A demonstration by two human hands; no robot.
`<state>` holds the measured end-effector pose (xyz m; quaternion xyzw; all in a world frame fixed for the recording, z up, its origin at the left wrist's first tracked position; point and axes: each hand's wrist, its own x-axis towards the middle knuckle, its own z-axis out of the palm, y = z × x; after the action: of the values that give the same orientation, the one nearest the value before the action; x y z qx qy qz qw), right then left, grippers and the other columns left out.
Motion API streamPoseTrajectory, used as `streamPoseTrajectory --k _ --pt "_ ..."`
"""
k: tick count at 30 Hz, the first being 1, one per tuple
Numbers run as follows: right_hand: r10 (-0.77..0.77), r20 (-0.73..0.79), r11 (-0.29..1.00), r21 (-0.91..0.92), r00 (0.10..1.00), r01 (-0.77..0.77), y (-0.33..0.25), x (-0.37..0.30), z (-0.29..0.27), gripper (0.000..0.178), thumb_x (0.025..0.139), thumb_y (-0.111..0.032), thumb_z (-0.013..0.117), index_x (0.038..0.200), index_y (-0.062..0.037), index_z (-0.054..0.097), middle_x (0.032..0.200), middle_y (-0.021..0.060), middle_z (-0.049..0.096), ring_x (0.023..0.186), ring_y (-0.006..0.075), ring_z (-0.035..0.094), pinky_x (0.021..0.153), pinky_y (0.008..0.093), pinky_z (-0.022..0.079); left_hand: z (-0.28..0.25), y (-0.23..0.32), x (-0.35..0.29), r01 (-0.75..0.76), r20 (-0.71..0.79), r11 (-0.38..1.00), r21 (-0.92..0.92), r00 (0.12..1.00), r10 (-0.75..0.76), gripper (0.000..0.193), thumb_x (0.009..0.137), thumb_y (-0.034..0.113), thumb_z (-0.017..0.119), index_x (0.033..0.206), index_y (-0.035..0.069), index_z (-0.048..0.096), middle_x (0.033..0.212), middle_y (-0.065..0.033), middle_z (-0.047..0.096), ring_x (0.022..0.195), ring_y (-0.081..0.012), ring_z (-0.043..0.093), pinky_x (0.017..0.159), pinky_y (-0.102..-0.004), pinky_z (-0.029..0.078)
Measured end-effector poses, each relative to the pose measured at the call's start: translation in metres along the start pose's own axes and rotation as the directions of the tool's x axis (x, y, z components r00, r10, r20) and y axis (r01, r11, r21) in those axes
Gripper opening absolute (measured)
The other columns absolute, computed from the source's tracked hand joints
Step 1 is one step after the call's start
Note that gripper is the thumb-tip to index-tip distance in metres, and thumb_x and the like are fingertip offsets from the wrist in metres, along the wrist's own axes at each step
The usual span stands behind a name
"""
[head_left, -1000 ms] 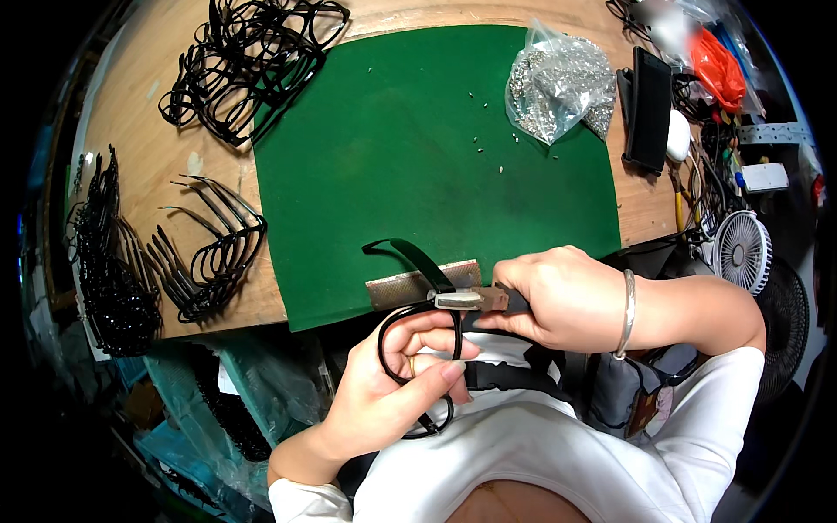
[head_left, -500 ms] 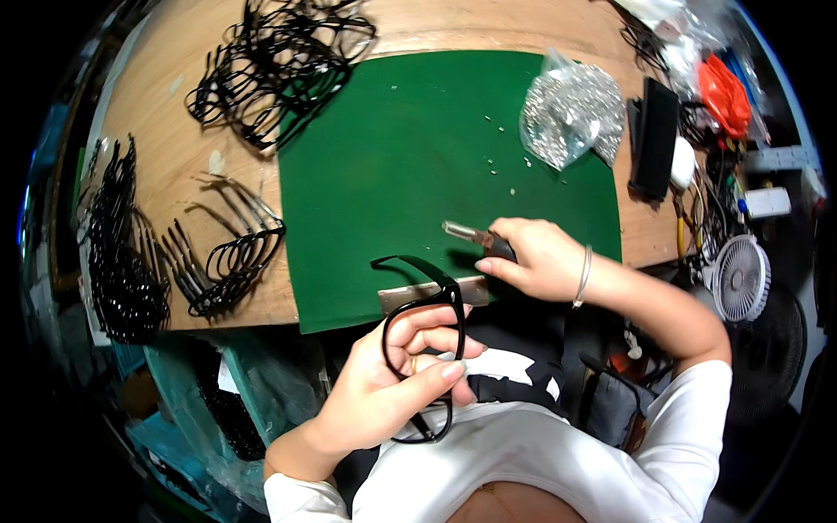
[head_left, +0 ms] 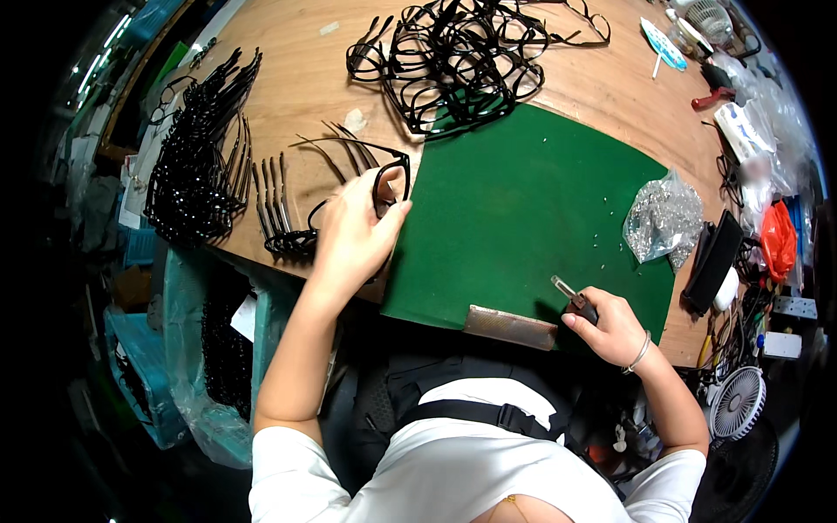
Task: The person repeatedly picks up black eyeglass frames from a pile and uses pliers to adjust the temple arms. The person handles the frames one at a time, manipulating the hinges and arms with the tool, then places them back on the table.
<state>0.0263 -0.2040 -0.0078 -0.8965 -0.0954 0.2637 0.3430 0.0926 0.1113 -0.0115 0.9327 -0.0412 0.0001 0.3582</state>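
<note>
My left hand [head_left: 356, 234] is over the left edge of the green mat [head_left: 506, 209], closed on a black eyeglass frame [head_left: 406, 173]. One temple of that frame points out to the left; the hand hides part of the rims. Just behind and beside it stands a row of black eyeglass frames [head_left: 286, 244], partly covered by the hand. Near the mat's front edge, my right hand [head_left: 610, 324] grips a hand tool [head_left: 567, 289] with a dark handle and a narrow slotted metal tip. The tip points away from me, to the left.
A tangled heap of black frames [head_left: 453, 65] lies at the back. Stacked frames [head_left: 193, 174] sit at far left. A metal strip [head_left: 510, 328] lies at the mat's front edge. On the right are a clear bag of tiny silver parts [head_left: 661, 213], a black case [head_left: 713, 261] and a small fan [head_left: 738, 403].
My left hand has carried the eyeglass frame from in front of my body forward and left to the row of frames. My right hand keeps the tool; the whole view has shifted.
</note>
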Motion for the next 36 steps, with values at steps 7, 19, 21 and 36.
streamPoseTrajectory --k 7,19,21,36 --pt "-0.033 -0.022 0.998 -0.044 0.999 0.032 0.002 0.000 0.006 0.026 0.074 -0.024 0.060 0.081 0.0010 0.054 0.071 0.0178 0.054 0.066 0.0340 0.054 0.060 0.0372 0.043 -0.007 -0.026 -0.017 0.058 -0.188 0.776 0.628 0.979 0.080 0.031 0.068 0.019 0.065 0.093 0.003 0.054 0.086 -0.0132 0.052 0.084 -0.0310 0.048 0.072 -0.0386 0.040" --pt "-0.052 -0.010 0.999 0.002 0.999 0.052 -0.001 -0.006 0.008 0.024 0.073 -0.024 0.061 0.078 -0.0004 0.054 0.070 0.0174 0.054 0.067 0.0337 0.055 0.060 0.0367 0.044 -0.122 -0.153 0.044 0.134 -0.165 0.116 0.984 0.934 0.316 0.011 0.071 0.010 0.050 0.073 0.008 0.060 0.079 -0.0063 0.054 0.084 -0.0210 0.050 0.084 -0.0353 0.035" --pt "-0.064 -0.039 0.998 0.022 0.997 0.065 0.004 -0.004 0.010 0.025 0.073 -0.024 0.061 0.077 -0.0005 0.054 0.070 0.0173 0.054 0.066 0.0336 0.055 0.060 0.0366 0.044 -0.143 -0.177 0.048 0.175 -0.179 0.042 0.984 0.975 0.130 0.017 0.076 0.014 0.048 0.078 0.008 0.063 0.086 -0.0054 0.056 0.094 -0.0218 0.048 0.090 -0.0430 0.030" --pt "-0.089 -0.071 0.996 0.007 0.994 0.090 0.017 -0.011 0.003 0.033 0.077 -0.031 0.057 0.085 0.0006 0.056 0.075 0.0190 0.057 0.071 0.0343 0.056 0.064 0.0388 0.044 0.062 0.056 0.098 -0.248 -0.269 0.793 0.556 0.849 0.455 0.033 0.070 0.013 0.064 0.098 0.003 0.050 0.095 -0.0127 0.052 0.091 -0.0292 0.049 0.076 -0.0387 0.041"
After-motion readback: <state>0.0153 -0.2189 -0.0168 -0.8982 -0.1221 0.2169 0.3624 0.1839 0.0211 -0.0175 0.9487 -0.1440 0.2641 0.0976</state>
